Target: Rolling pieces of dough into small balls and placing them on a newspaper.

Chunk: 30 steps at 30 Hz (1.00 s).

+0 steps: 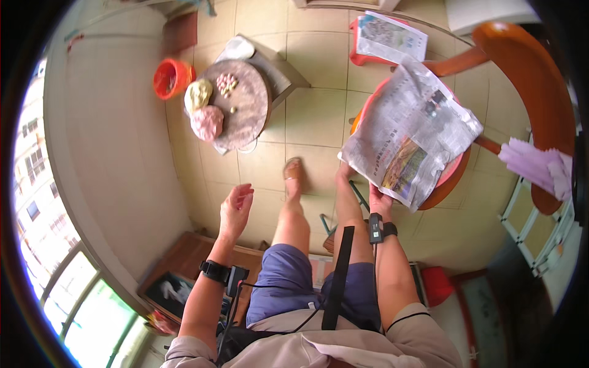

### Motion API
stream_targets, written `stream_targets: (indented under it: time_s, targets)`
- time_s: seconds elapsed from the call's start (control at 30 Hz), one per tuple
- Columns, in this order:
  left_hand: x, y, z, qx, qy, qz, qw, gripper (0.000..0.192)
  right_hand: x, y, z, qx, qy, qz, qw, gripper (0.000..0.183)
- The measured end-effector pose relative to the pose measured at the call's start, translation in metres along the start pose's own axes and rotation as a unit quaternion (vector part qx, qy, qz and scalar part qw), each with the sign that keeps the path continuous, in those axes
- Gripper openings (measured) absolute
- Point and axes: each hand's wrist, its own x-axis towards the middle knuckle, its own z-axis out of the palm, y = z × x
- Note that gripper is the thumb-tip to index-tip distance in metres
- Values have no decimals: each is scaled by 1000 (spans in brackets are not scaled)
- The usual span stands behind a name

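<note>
My right hand is at the lower edge of a printed newspaper sheet, its fingers partly hidden under the paper. The sheet lies over a pink tray or basin on a round orange-brown seat or stool. My left hand is raised over the floor with fingers curled, and nothing shows in it. Ahead of it stands a round board bearing a pink dough lump, a yellowish dough lump, a cluster of small pink balls and a few pale ones.
A red bucket stands left of the board. A red stool with printed papers is at the top. At right, a wooden chair has a lilac cloth over its arm. My sandalled foot rests on the tiles.
</note>
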Motion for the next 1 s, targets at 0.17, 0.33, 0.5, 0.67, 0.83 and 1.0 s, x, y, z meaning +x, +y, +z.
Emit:
stream_targets:
  time_s: [0.17, 0.33, 0.5, 0.67, 0.83, 1.0]
  targets:
    - [-26, -131, -10, -93, -44, -65, 993, 24, -3, 50, -34, 1, 76, 35, 996, 35]
    - [-43, -258, -29, -179, -34, -93, 979, 26, -52, 180, -52, -196, -12, 139, 971, 46]
    - [-52, -381, -53, -255, -19, -139, 957, 32, -117, 327, -90, -685, -155, 172, 691, 31]
    - [-55, -482, -24, -435, 61, -224, 870, 35, -42, 367, -226, -925, -279, 153, 209, 21]
    - [-26, -557, 64, -549, 125, -249, 788, 37, 19, 336, -344, -892, -349, 187, -219, 27]
    - [2, -632, 155, -574, 138, -268, 762, 31, 27, 325, -426, -787, -419, 239, -383, 38]
